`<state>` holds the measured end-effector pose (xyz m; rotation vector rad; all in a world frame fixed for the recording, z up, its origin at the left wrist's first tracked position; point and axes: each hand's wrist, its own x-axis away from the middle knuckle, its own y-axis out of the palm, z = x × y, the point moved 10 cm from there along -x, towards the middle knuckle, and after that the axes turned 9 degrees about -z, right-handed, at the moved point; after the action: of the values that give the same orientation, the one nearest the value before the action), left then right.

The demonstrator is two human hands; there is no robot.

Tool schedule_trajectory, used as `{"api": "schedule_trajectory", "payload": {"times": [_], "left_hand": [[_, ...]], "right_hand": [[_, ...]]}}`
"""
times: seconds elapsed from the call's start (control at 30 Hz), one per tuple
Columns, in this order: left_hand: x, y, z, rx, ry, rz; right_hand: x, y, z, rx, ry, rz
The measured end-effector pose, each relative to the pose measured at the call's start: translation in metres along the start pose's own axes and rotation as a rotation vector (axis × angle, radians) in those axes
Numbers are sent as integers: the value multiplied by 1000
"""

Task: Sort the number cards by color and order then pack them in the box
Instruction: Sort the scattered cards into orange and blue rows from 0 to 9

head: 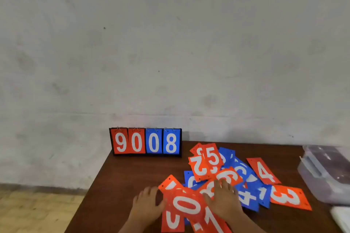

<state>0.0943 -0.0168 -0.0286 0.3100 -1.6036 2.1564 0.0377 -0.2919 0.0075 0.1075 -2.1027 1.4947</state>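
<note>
A loose heap of orange and blue number cards point(223, 178) lies on the brown table point(121, 185). An orange 4 point(264, 171) and an orange 3 point(287, 197) lie at the heap's right side, an orange 5 point(214, 156) and 2 point(198, 168) at its back. My left hand point(147, 204) touches the left edge of a near orange 0 card point(186, 206), thumb against it. My right hand point(223, 198) lies flat, fingers spread, on the cards in the middle of the heap. A clear plastic box point(325, 174) stands at the table's right edge.
A flip scoreboard point(145, 141) reading 9 0 0 8, two orange and two blue digits, stands at the table's back left corner against a grey wall. Something white point(341, 217) lies at the near right. The floor shows to the left of the table.
</note>
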Motion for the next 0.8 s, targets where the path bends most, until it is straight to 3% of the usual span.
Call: {"api": "schedule_trajectory", "payload": {"times": [0.23,0.43,0.8], "left_hand": [[-26,38,2,-33,78,124],[-23,54,-3,14,154,226],[-1,55,-17,181,146,81]], "right_hand": [[-33,59,-37,180,-218,168],[-43,73,-52,162,-219,175],[-23,45,-31,-146,-109,286]]}}
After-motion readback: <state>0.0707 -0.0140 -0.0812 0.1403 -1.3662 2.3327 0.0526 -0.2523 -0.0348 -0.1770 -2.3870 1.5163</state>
